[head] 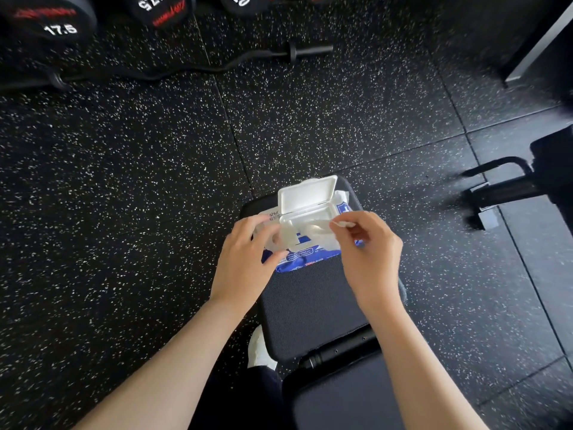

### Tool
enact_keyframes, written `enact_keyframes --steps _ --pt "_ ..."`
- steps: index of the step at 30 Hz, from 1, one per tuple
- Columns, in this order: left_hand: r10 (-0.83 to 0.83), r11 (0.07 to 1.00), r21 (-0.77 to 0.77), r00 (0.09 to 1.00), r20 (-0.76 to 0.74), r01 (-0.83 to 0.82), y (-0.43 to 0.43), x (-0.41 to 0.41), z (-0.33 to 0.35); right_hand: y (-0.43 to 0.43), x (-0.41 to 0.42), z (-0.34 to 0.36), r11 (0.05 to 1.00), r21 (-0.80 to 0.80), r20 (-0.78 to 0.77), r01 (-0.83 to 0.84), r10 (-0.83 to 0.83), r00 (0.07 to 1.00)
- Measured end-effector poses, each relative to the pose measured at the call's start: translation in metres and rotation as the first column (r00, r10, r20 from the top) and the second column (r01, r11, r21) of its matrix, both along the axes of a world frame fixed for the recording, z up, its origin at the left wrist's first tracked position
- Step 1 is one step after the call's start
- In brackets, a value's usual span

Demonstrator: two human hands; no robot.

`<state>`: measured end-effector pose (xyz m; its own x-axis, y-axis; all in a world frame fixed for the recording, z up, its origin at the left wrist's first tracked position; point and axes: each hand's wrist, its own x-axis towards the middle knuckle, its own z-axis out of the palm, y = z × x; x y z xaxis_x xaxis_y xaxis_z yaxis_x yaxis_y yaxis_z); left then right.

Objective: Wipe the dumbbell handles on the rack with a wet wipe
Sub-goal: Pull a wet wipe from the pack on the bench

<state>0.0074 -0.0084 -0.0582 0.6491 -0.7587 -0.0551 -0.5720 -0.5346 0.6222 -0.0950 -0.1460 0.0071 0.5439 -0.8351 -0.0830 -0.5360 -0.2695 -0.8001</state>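
A blue and white wet wipe pack lies on the end of a black bench pad, its white flip lid standing open. My left hand presses on the pack's left side. My right hand pinches the tip of a white wet wipe at the pack's opening. Black dumbbells marked 17.5 and 20 show along the top edge; their handles are out of sight.
A black curl bar lies on the speckled rubber floor below the dumbbells. A black machine frame stands at the right. A white shoe peeks out left of the bench.
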Motion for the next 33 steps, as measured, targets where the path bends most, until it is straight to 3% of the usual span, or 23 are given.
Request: enact_keyframes --steps 5,10,13,16,19,26,33 --pt "0.006 1.0 -0.004 0.999 0.033 -0.006 -0.001 -0.003 0.005 -0.013 -0.021 0.015 0.991 -0.042 0.025 0.123 -0.123 0.992" --pt "0.109 0.99 -0.065 0.964 -0.243 -0.128 -0.004 -0.017 0.02 -0.025 -0.036 0.024 0.983 -0.088 0.007 0.164 -0.164 0.986" --pt "-0.067 0.997 -0.042 0.997 -0.027 0.066 -0.008 -0.024 0.02 -0.03 -0.044 0.028 0.981 -0.033 0.029 0.19 -0.189 0.981" --pt "-0.283 0.958 0.086 0.954 0.103 0.274 -0.022 -0.027 0.014 -0.034 -0.05 0.029 0.975 0.008 0.051 0.224 -0.224 0.973" --pt "-0.424 0.889 0.265 0.89 0.169 0.373 -0.037 -0.03 0.009 -0.034 -0.054 0.028 0.97 0.033 0.041 0.242 -0.243 0.969" --pt "-0.5 0.812 0.438 0.848 0.178 0.387 -0.043 -0.03 -0.004 -0.034 -0.054 0.027 0.97 0.047 0.036 0.239 -0.241 0.97" --pt "-0.437 0.864 0.336 0.89 0.129 0.376 -0.046 -0.027 0.006 -0.03 -0.047 0.027 0.971 0.057 0.028 0.232 -0.234 0.972"
